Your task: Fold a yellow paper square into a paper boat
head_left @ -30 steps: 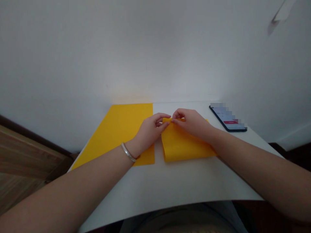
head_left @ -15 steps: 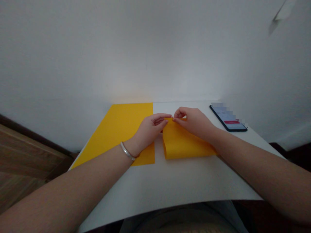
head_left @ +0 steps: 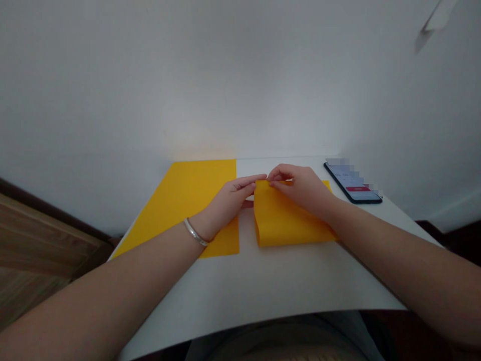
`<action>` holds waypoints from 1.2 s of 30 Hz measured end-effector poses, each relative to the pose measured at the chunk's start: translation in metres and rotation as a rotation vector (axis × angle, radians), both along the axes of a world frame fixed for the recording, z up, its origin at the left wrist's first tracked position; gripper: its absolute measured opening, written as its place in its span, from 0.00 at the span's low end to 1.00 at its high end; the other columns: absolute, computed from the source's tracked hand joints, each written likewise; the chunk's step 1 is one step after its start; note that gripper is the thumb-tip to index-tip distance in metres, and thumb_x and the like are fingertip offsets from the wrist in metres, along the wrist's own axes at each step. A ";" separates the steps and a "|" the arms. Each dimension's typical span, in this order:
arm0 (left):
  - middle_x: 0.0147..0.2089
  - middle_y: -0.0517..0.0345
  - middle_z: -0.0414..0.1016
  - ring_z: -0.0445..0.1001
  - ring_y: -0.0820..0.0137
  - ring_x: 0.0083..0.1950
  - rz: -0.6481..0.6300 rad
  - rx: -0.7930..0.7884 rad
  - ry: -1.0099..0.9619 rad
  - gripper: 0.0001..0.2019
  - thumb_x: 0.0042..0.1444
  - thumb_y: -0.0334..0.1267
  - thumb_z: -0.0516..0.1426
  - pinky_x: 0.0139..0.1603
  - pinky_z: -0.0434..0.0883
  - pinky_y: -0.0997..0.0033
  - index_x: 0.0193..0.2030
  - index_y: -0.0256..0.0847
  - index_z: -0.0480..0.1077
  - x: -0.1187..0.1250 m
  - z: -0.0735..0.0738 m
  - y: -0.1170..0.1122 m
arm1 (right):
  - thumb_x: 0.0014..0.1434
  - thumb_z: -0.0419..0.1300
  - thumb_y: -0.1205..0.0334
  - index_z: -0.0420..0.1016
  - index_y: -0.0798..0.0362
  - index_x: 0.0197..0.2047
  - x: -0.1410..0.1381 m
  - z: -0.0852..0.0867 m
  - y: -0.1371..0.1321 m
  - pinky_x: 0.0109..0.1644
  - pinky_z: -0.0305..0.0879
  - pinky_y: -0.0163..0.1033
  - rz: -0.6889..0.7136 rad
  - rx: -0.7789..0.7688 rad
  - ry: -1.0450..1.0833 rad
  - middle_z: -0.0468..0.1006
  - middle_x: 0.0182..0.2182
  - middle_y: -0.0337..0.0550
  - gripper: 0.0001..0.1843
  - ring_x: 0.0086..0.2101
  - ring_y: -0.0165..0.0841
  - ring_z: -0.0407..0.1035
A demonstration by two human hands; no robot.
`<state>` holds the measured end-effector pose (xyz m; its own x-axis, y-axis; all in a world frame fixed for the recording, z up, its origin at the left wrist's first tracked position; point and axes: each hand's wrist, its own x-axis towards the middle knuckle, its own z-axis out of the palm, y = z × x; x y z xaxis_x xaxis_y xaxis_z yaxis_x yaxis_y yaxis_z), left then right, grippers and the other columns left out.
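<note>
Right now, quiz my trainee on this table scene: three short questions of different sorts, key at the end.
1. True or false: the phone lies left of the flat yellow sheet.
2. Which wrist wears the bracelet? A left, B right, C neither.
3. What do the left hand and the right hand both touch?
Key: 1 false; 2 A; 3 the folded yellow sheet, at its far edge.

Both forearms extended, left hand (head_left: 227,201) fingers outstretched, right hand (head_left: 302,188) pinching, fingertips nearly touching
</note>
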<state>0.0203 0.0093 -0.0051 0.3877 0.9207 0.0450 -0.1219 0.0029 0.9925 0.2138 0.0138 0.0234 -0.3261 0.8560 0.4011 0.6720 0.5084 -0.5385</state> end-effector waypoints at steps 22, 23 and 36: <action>0.30 0.60 0.73 0.72 0.73 0.31 0.205 0.251 0.302 0.12 0.54 0.42 0.57 0.30 0.71 0.76 0.39 0.37 0.75 0.005 0.011 -0.006 | 0.59 0.55 0.69 0.80 0.47 0.45 -0.003 0.003 -0.003 0.46 0.67 0.39 0.135 0.178 -0.061 0.81 0.38 0.41 0.16 0.39 0.33 0.73; 0.28 0.61 0.71 0.70 0.74 0.28 0.229 0.298 0.348 0.11 0.55 0.42 0.57 0.27 0.69 0.77 0.39 0.37 0.75 0.006 0.012 -0.007 | 0.59 0.55 0.69 0.80 0.46 0.46 -0.003 0.004 -0.004 0.47 0.67 0.39 0.135 0.178 -0.061 0.81 0.39 0.40 0.17 0.39 0.33 0.73; 0.27 0.61 0.71 0.67 0.76 0.28 0.424 0.436 0.248 0.11 0.55 0.34 0.56 0.28 0.65 0.79 0.43 0.37 0.76 -0.002 0.009 -0.008 | 0.57 0.57 0.66 0.80 0.45 0.47 0.007 0.007 -0.004 0.51 0.67 0.41 0.030 0.150 -0.077 0.81 0.42 0.39 0.17 0.42 0.34 0.73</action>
<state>0.0185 0.0012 0.0040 0.0417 0.9137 0.4042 0.2088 -0.4036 0.8908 0.2204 0.0098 0.0306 -0.3854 0.7781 0.4961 0.6919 0.5994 -0.4026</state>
